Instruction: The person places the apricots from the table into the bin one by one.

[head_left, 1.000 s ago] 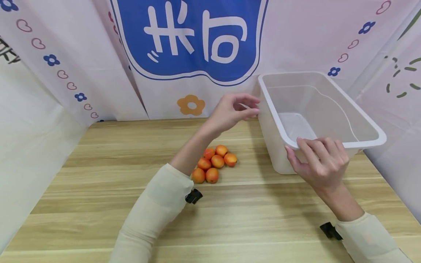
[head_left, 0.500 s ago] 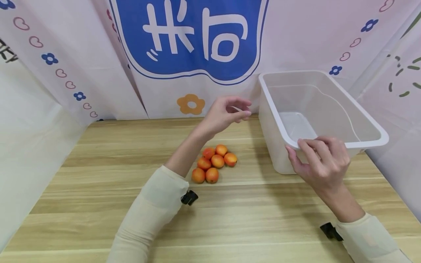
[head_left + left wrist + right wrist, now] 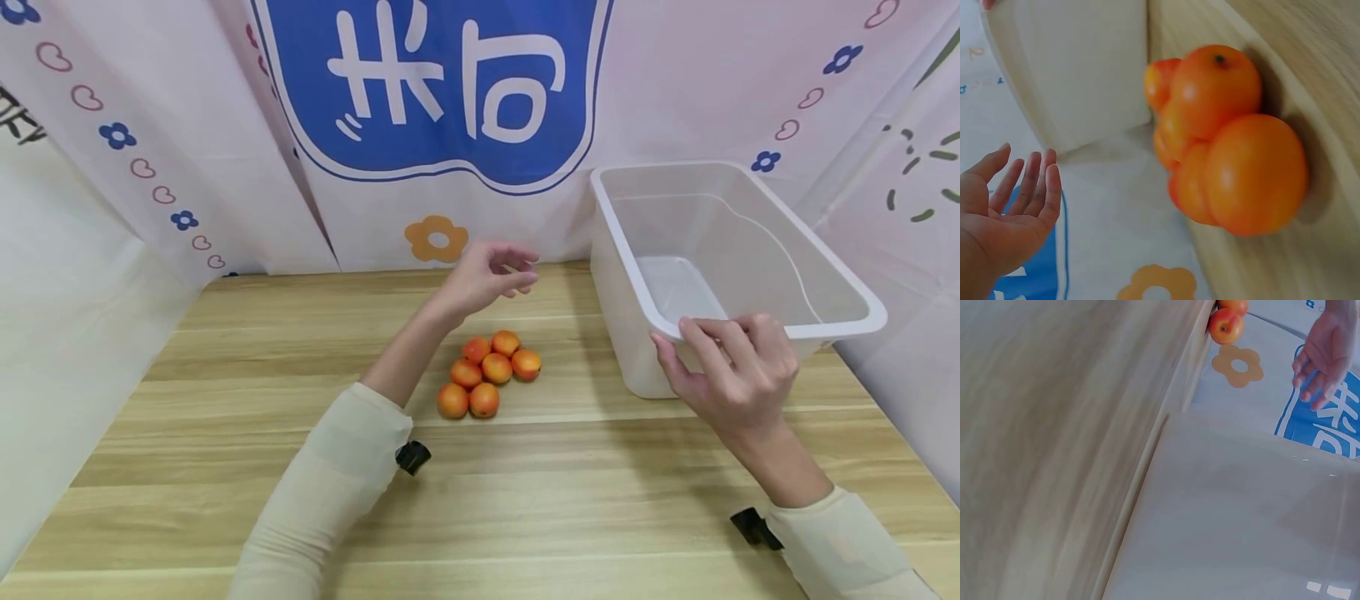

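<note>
My left hand (image 3: pixel 483 279) hovers above the back of the table with its fingers loosely bent and nothing between them. Just in front of it, several small orange-red round fruits (image 3: pixel 497 367) lie in a tight cluster; their exact kind is unclear. The left wrist view shows the palm side of the same hand (image 3: pixel 1013 231) beside the fruits (image 3: pixel 1257 175), apart from them. At the right stands a deep white plastic bin (image 3: pixel 618 308), and my right hand (image 3: pixel 738 375) grips its near rim. That hand is out of sight in the right wrist view, where the bin's wall (image 3: pixel 1241 506) fills much of the picture.
The wood-grain table (image 3: pixel 525 508) ends at a printed cloth backdrop (image 3: pixel 675 92) with a blue sign. White cloth (image 3: pixel 82 267) also hangs at both sides. A black clip-like device (image 3: pixel 412 458) sits at the left sleeve, with a similar device (image 3: pixel 756 528) at the right.
My left hand has drawn away from the bin's left side, moving left and slightly toward me. The right hand keeps its grip on the rim; fruits and bin look unmoved.
</note>
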The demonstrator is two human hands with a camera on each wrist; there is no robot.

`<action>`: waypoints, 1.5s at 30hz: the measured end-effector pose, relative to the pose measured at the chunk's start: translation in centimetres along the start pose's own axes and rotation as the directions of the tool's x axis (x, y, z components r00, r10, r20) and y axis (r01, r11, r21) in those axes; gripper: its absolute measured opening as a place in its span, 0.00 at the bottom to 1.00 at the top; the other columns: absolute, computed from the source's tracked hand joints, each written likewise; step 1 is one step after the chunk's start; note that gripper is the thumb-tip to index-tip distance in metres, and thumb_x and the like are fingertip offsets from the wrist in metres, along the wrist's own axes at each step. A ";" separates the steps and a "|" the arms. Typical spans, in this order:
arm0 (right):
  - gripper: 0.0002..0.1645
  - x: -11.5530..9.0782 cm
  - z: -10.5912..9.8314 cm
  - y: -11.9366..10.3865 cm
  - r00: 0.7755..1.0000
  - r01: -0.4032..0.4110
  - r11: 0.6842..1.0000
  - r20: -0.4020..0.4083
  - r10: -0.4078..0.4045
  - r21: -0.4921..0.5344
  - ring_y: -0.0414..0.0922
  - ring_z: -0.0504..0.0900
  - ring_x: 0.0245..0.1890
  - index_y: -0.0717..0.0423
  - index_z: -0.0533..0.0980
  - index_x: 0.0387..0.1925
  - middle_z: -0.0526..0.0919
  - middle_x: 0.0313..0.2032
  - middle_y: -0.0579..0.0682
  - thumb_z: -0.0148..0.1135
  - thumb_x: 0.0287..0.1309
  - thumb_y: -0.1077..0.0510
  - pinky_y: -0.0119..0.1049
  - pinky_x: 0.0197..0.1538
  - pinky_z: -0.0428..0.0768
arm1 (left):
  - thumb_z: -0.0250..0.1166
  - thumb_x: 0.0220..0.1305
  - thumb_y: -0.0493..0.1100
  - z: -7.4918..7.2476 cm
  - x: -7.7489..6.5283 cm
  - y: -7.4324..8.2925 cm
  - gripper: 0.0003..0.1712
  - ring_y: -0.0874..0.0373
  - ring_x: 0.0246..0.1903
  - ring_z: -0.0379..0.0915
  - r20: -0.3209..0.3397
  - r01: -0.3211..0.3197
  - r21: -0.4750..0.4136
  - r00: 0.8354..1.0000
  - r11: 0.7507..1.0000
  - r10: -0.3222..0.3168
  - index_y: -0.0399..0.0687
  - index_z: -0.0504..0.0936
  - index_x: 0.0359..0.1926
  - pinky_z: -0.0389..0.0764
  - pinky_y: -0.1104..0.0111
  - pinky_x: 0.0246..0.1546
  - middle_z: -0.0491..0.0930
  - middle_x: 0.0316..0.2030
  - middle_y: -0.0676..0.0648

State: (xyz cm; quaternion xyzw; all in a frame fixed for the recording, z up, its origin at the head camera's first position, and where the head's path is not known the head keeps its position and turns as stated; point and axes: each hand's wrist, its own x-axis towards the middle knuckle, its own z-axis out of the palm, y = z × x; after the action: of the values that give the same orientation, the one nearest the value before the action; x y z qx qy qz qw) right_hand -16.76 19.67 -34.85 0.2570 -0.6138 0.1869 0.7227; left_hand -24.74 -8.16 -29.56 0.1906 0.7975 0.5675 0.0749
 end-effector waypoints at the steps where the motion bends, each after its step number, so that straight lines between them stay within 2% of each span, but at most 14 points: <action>1: 0.22 0.0 0.0 0.0 1.000 -0.002 1.000 -0.003 0.002 0.002 0.63 0.65 0.18 0.63 0.82 0.22 0.79 0.19 0.56 0.72 0.60 0.49 0.58 0.19 0.60 | 0.67 0.70 0.33 -0.1 0.0 -0.3 0.16 0.41 0.42 0.85 0.003 0.015 0.006 1.000 1.000 -0.015 0.33 0.83 0.57 0.86 0.61 0.43 0.86 0.45 0.37; 7: 0.22 0.0 0.1 0.0 1.000 -0.010 1.000 -0.018 0.010 0.005 0.63 0.66 0.18 0.63 0.82 0.21 0.80 0.20 0.55 0.72 0.60 0.49 0.58 0.19 0.59 | 0.65 0.71 0.34 -0.8 -0.1 -2.1 0.18 0.35 0.47 0.83 0.018 0.085 0.012 0.996 0.996 -0.085 0.33 0.80 0.60 0.86 0.61 0.44 0.84 0.46 0.37; 16: 0.22 0.0 0.1 0.0 1.000 -0.010 1.000 -0.011 0.010 0.008 0.64 0.66 0.19 0.64 0.82 0.21 0.80 0.20 0.57 0.72 0.60 0.49 0.58 0.20 0.61 | 0.68 0.69 0.32 -0.8 0.0 -4.4 0.17 0.31 0.47 0.81 0.037 0.110 0.090 0.993 0.990 -0.114 0.30 0.81 0.57 0.84 0.48 0.49 0.84 0.44 0.35; 22: 0.24 0.4 0.1 -0.2 1.000 -0.013 1.000 -0.001 0.013 0.007 0.64 0.66 0.19 0.65 0.81 0.21 0.79 0.20 0.57 0.71 0.62 0.48 0.58 0.20 0.61 | 0.70 0.65 0.30 -0.5 0.0 -5.5 0.18 0.34 0.44 0.84 0.062 0.081 0.184 0.994 0.980 -0.094 0.27 0.82 0.54 0.85 0.62 0.40 0.85 0.42 0.35; 27: 0.24 0.6 0.1 -0.3 1.000 -0.018 1.000 0.000 0.018 0.009 0.64 0.66 0.19 0.65 0.81 0.21 0.80 0.20 0.58 0.70 0.62 0.48 0.59 0.20 0.61 | 0.70 0.62 0.26 -0.4 0.1 -5.8 0.19 0.40 0.43 0.85 0.085 0.057 0.201 0.994 0.978 -0.075 0.25 0.81 0.54 0.87 0.60 0.45 0.84 0.44 0.30; 29: 0.24 0.6 0.2 -0.2 1.000 -0.015 1.000 0.002 0.015 0.009 0.64 0.66 0.19 0.65 0.81 0.21 0.79 0.20 0.58 0.70 0.62 0.49 0.58 0.20 0.61 | 0.69 0.61 0.24 -0.4 0.0 -5.9 0.19 0.40 0.44 0.84 0.098 0.068 0.203 0.991 0.977 -0.089 0.24 0.81 0.54 0.87 0.58 0.46 0.83 0.46 0.28; 35: 0.25 0.8 0.1 -0.4 1.000 -0.020 1.000 -0.002 0.020 0.006 0.64 0.66 0.19 0.65 0.81 0.21 0.79 0.19 0.58 0.70 0.63 0.48 0.58 0.20 0.61 | 0.70 0.61 0.24 -0.4 0.0 -6.3 0.20 0.40 0.50 0.83 0.153 0.083 0.247 0.980 0.965 -0.124 0.25 0.81 0.54 0.86 0.65 0.44 0.83 0.48 0.28; 41: 0.25 1.1 -0.1 -0.6 1.000 -0.022 1.000 0.002 0.022 0.010 0.64 0.65 0.19 0.65 0.81 0.20 0.78 0.19 0.58 0.69 0.64 0.48 0.58 0.20 0.61 | 0.71 0.60 0.24 -0.1 -0.1 -6.3 0.21 0.39 0.51 0.81 0.192 0.112 0.249 0.968 0.962 -0.162 0.24 0.80 0.56 0.85 0.60 0.53 0.82 0.50 0.27; 45: 0.25 1.1 -0.2 -0.6 1.000 -0.022 1.000 0.007 0.022 0.015 0.64 0.65 0.19 0.65 0.81 0.21 0.78 0.19 0.58 0.69 0.64 0.48 0.57 0.20 0.61 | 0.71 0.60 0.24 0.1 -0.2 -6.5 0.23 0.39 0.49 0.82 0.204 0.138 0.230 0.961 0.963 -0.186 0.25 0.79 0.57 0.84 0.59 0.55 0.81 0.51 0.28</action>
State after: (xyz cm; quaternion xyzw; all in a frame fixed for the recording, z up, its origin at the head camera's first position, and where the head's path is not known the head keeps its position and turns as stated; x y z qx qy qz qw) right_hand -16.08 19.22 -33.87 0.2564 -0.6176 0.1985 0.7166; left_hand -26.00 -10.01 -35.67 0.1940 0.8533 0.4452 0.1897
